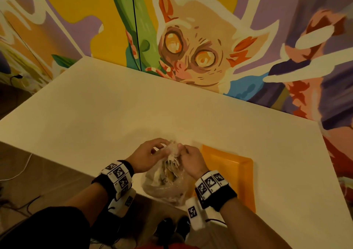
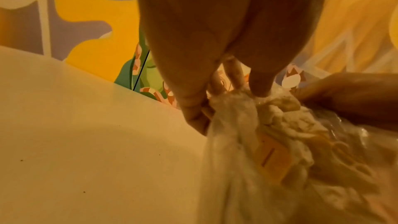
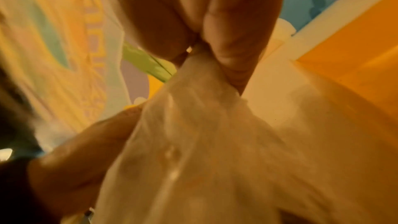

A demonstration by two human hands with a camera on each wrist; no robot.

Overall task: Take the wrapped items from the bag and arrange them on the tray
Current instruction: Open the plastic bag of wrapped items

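A translucent plastic bag (image 1: 164, 183) sits at the near edge of the white table (image 1: 95, 115), its top bunched up. Pale wrapped items show dimly through the plastic (image 2: 273, 159). My left hand (image 1: 150, 154) pinches the bunched top (image 2: 232, 105) from the left. My right hand (image 1: 191, 159) grips the same twisted neck (image 3: 202, 77) from the right. An orange tray (image 1: 235, 174) lies just right of the bag, partly behind my right wrist, with nothing on its visible part.
A painted mural wall (image 1: 191, 48) rises behind the table's far edge. The floor at lower left carries a white cable (image 1: 21, 170) and dark wires. Shoes (image 1: 172, 227) show below the table's near edge.
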